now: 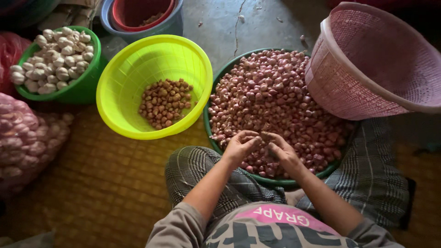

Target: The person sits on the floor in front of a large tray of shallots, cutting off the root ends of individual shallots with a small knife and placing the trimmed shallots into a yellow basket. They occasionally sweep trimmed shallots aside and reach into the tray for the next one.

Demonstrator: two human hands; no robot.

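Head view: both hands meet low centre of the frame, over the near edge of the big green basin [216,142] heaped with red shallots [275,96]. Left hand [240,146] and right hand [281,151] are curled narrow around one small shallot [265,137] pinched between the fingertips; the grip is mostly hidden, so I cannot tell which hand bears it.

Judgement on doing this well: keep the bulb over the basin so any drop lands back in the heap. Pinch at the root end with one hand and work the dry skin with the other thumb. Short strokes, light pressure, since the bulbs look small and slippery. Keep the wrists low and close; there is no need to lift.

Outward from there:
- Yellow-green basket [115,87] left of centre, touching the basin rim, holds a small pile of brownish bulbs [166,102] at its bottom. Close reach for the left hand.
- Pink mesh basket [367,78] upper right, tilted, leaning on the heap.
- Green bowl [80,92] of white garlic bulbs [57,57] upper left.
- Stacked red and blue tubs [142,18] top centre.
- Pink net sack [25,142] of bulbs at left edge.
- Woven mat [101,183] underneath, concrete floor [220,23] beyond.

Person sits cross-legged in checked trousers [193,170], basin between the knees.
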